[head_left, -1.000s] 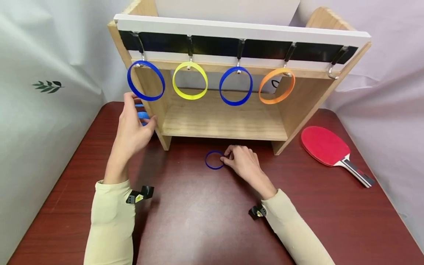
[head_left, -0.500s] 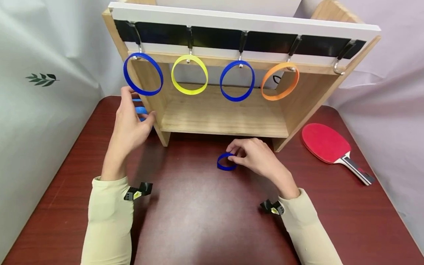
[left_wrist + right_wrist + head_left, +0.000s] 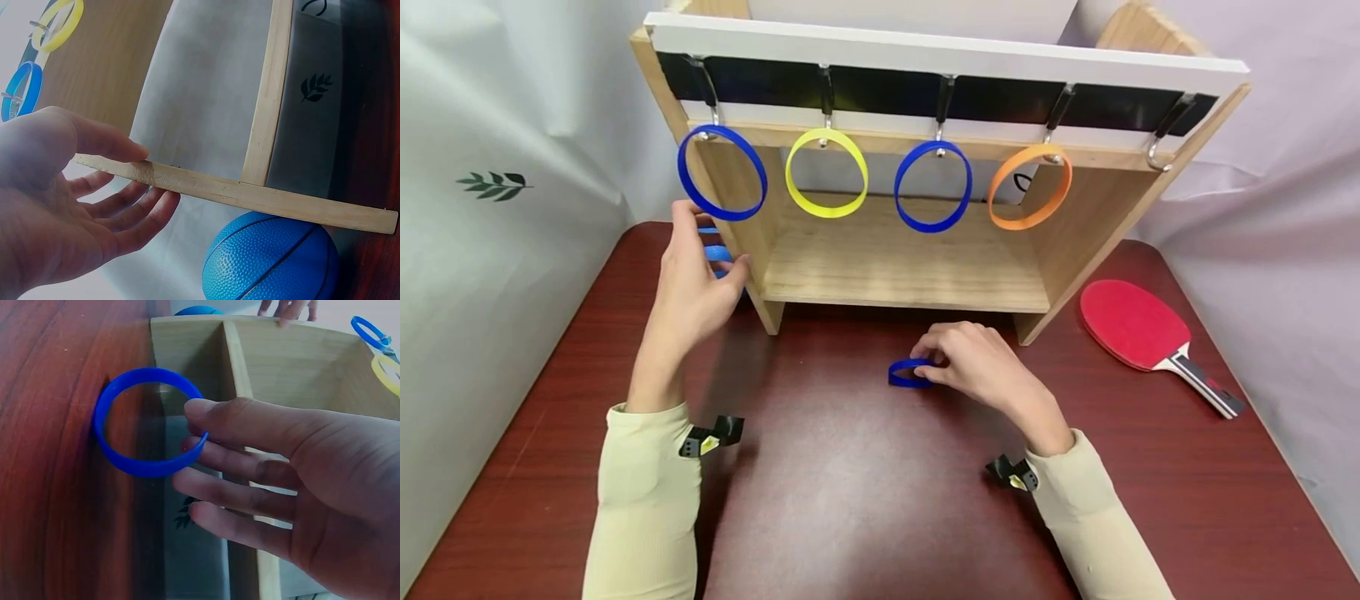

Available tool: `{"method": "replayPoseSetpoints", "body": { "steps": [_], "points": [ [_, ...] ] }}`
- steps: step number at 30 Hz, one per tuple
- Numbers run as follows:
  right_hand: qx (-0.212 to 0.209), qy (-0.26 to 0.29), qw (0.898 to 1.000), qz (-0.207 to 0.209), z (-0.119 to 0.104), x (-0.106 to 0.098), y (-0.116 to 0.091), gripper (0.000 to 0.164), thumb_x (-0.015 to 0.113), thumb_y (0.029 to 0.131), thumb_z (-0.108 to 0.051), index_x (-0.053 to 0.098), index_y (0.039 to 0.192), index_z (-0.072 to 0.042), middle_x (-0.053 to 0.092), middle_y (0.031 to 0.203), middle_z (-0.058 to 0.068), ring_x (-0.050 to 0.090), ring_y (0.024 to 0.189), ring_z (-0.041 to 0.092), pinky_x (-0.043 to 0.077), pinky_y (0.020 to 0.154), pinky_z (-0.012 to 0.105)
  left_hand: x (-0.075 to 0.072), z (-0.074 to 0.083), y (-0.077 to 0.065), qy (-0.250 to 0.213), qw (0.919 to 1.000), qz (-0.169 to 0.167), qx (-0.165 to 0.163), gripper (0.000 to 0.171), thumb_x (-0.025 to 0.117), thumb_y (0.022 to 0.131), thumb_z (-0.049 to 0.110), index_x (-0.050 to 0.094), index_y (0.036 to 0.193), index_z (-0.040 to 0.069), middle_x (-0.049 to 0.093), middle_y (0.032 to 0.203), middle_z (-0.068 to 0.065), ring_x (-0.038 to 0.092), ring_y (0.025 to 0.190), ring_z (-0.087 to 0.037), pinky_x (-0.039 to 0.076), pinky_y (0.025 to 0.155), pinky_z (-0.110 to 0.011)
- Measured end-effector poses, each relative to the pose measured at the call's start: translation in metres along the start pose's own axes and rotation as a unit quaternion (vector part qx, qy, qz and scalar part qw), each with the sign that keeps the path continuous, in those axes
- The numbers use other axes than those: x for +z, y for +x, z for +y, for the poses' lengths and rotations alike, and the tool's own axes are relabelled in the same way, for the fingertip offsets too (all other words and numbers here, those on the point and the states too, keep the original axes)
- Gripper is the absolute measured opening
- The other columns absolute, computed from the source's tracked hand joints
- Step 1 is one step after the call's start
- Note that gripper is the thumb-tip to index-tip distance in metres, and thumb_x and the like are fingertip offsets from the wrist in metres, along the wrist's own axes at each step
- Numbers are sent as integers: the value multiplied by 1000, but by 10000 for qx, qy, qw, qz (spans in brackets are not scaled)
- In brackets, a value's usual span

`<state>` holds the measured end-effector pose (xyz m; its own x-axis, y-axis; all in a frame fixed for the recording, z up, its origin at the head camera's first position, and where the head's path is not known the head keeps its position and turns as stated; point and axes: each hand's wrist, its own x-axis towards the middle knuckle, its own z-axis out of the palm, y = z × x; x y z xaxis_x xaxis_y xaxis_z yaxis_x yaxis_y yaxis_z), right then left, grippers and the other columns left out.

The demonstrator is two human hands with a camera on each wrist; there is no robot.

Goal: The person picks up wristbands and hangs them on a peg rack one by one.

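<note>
My right hand (image 3: 973, 362) pinches a thin blue ring (image 3: 908, 382) between thumb and fingers, low over the table in front of the wooden shelf (image 3: 910, 275). The right wrist view shows the thumb on the ring's near edge, the other fingers loosely bent beneath. At the shelf's left side, my left hand (image 3: 692, 292) holds the side panel (image 3: 200, 185), thumb on one face and fingers on the other. From the hooks hang a blue ring (image 3: 685, 179), a yellow ring (image 3: 827, 211), another blue ring (image 3: 932, 226) and an orange ring (image 3: 1018, 223).
A blue ball (image 3: 269, 262) lies beside the left panel, partly hidden by my left hand in the head view. On the right of the dark red table (image 3: 835, 500) lies a red table tennis paddle (image 3: 1135, 325). The rightmost hook (image 3: 1159, 158) sits near the shelf's right end.
My right hand has pulled the blue ring a little to the right, and the ring has tilted from flat to nearly edge-on in the head view. The left hand stays on the panel.
</note>
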<state>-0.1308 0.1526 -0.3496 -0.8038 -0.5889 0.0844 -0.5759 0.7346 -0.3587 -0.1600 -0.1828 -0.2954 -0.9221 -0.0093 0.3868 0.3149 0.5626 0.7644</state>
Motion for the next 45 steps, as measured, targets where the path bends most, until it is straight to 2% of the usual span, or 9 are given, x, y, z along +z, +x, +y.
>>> {"method": "replayPoseSetpoints", "body": {
  "steps": [6,10,14,17,23,26,31,40,45],
  "points": [
    [-83,70,9997,228,3,-12,-8,14,79,84,-28,76,96,-24,65,90,-12,61,74,10,46,60,29,1,0,-2,31,10000,-17,-63,54,62,89,4,31,133,3,47,129,-15,59,104,-28,49,76,-26],
    [-205,892,9937,644,13,-30,-21,13,79,85,-27,76,97,-24,67,87,-15,60,74,6,48,60,27,2,-1,-5,9,9999,-46,-123,55,62,89,4,30,134,4,47,129,-15,59,103,-28,49,76,-23],
    [-380,2541,9549,1487,16,-63,-44,18,78,83,-5,77,100,-11,70,91,-1,63,70,13,53,58,28,1,-1,-7,12,9999,-71,-122,56,63,89,4,30,134,4,46,130,-16,60,102,-29,48,75,-19],
    [-679,3943,8838,2424,15,-92,-60,24,71,76,20,71,98,11,69,91,19,64,61,23,55,57,30,0,-1,-8,34,9999,-60,-107,55,63,89,4,30,134,3,46,129,-16,60,101,-29,47,73,-17],
    [-1259,5995,6691,4209,24,-132,-70,26,58,76,33,53,101,32,63,88,36,62,55,36,55,51,37,-2,-2,-10,70,9999,2,-121,54,62,89,5,31,133,3,46,129,-16,61,98,-30,48,72,-17],
    [-1118,6206,6116,4778,29,-146,-66,29,61,79,28,52,106,31,61,94,38,64,63,39,55,47,38,-3,-2,-10,61,9999,26,-120,53,62,89,5,31,132,3,46,129,-16,61,99,-30,47,72,-16],
    [-718,6271,5952,4973,36,-156,-62,33,63,82,22,53,113,27,60,105,37,66,79,38,55,48,36,-3,-3,-10,74,9999,41,-118,54,62,89,4,31,132,2,46,127,-16,61,97,-30,47,72,-15],
    [-504,5722,6434,5060,50,-150,-62,36,66,83,17,55,116,25,61,107,34,67,81,35,56,50,32,-1,0,-7,62,10000,28,-37,53,62,88,2,31,132,1,46,129,-17,60,100,-31,49,74,-21],
    [-567,5918,6310,4984,53,-149,-64,34,64,82,20,55,115,25,62,106,35,67,81,36,56,49,35,0,1,-4,65,10000,29,8,54,62,88,3,31,132,1,46,129,-17,60,99,-30,49,74,-22]
  ]
}}
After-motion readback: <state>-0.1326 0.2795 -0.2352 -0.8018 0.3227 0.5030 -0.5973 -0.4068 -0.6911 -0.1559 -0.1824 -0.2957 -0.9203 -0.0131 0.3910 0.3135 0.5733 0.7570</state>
